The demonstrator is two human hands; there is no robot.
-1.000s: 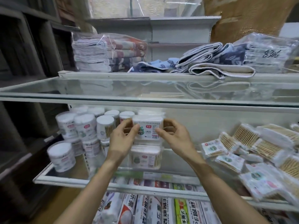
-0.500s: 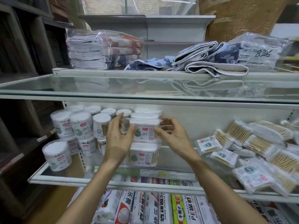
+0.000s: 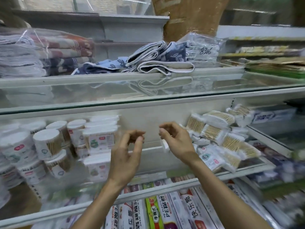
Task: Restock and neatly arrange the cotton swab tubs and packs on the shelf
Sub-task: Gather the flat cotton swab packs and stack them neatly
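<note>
White swab tubs (image 3: 100,138) beside left grip (image 3: 127,156), packs (image 3: 214,138) beside right grip (image 3: 177,142), both loose, empty.

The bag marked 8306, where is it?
Head view, upper shelf, right of centre: the bag marked 8306 sits just right of the folded blue towels.

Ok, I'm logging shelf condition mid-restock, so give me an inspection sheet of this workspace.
Surface: glass shelf with white front rail, carrying the stock.
Job's things: rectangular tubs stacked centre-left; round tubs stacked at left; swab packs heaped loosely at right.
Clutter: nothing seen.
Grippers: left hand and right hand hold nothing, fingers loosely curled, between tubs and packs.
Cables: nothing seen.
Surroundings: folded towels above; plastic wrap boxes below.
</note>
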